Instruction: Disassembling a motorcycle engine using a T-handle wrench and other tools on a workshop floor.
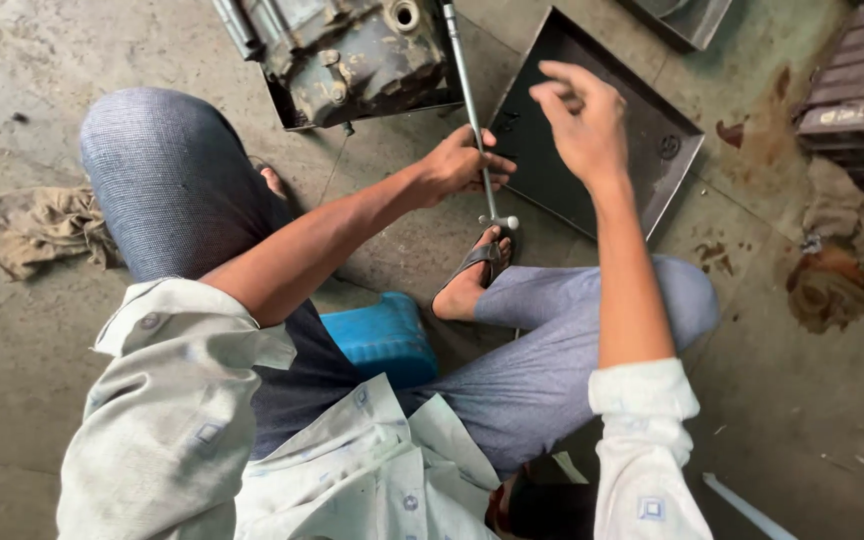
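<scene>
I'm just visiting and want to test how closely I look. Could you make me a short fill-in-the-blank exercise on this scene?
1. The left hand grips a long metal ____ that stands up from the floor.
2. The right hand is raised above a dark metal ____.
3. The person sits on a low ____ container.
4. A crumpled ____ lies on the concrete floor beside the person's knee.

Missing words: rod; tray; blue; rag

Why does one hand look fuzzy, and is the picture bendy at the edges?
In the head view, the raised right hand is slightly smeared by motion; the left hand gripping the metal rod looks sharper. Light is soft daylight with faint shadows. The edges curve a little, as with a wide lens.
</scene>
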